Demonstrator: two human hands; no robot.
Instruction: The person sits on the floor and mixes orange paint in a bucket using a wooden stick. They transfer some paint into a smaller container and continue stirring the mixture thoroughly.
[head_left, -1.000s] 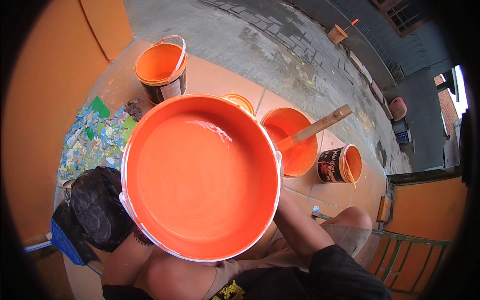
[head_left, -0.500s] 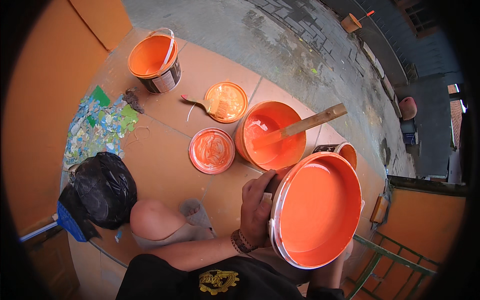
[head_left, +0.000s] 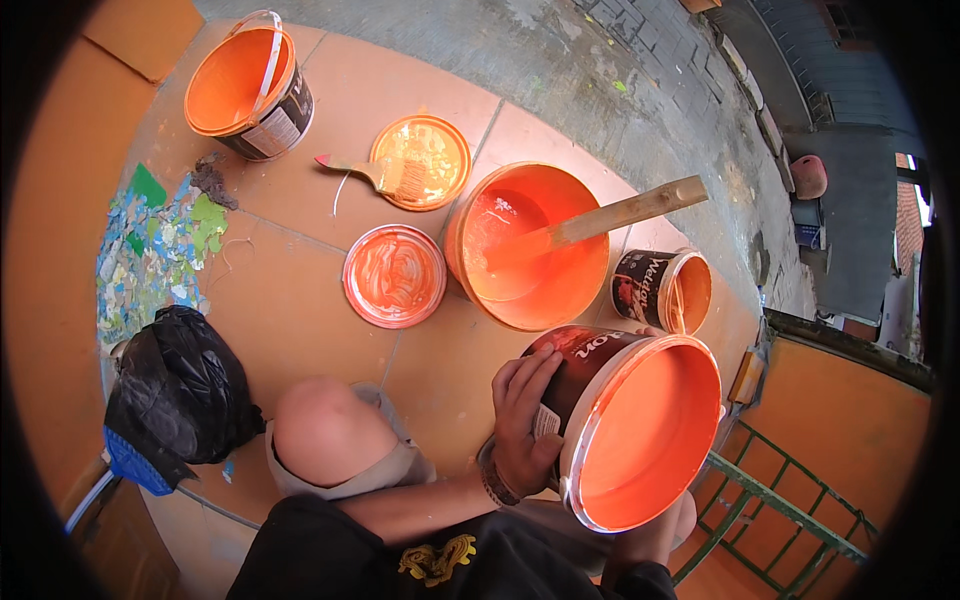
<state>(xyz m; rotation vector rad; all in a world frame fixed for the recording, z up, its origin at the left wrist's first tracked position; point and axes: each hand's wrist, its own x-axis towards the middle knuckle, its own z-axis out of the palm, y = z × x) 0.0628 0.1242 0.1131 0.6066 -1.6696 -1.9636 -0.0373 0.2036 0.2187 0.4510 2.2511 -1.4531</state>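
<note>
Held above my lap is a dark-sided paint bucket, tipped on its side with its mouth toward me and orange paint inside. My left hand is closed on its left side, thumb below and fingers spread over the label. My right hand passes behind the bucket and is mostly hidden; fingertips seem to show at the bucket's upper edge. Just beyond stands a larger orange tub with orange paint and a wooden stick leaning in it. A smaller paint can lies or leans right of the tub.
Two paint-smeared lids lie left of the tub, the farther one with a paintbrush across it. An open bucket stands far left. Paint flakes, a black plastic bag and a blue dustpan are left; a green metal frame is right.
The held bucket has turned so more of its dark side shows, and its paint surface has shifted inside. My left hand has moved with it. The view has shifted, revealing more of the smaller can.
</note>
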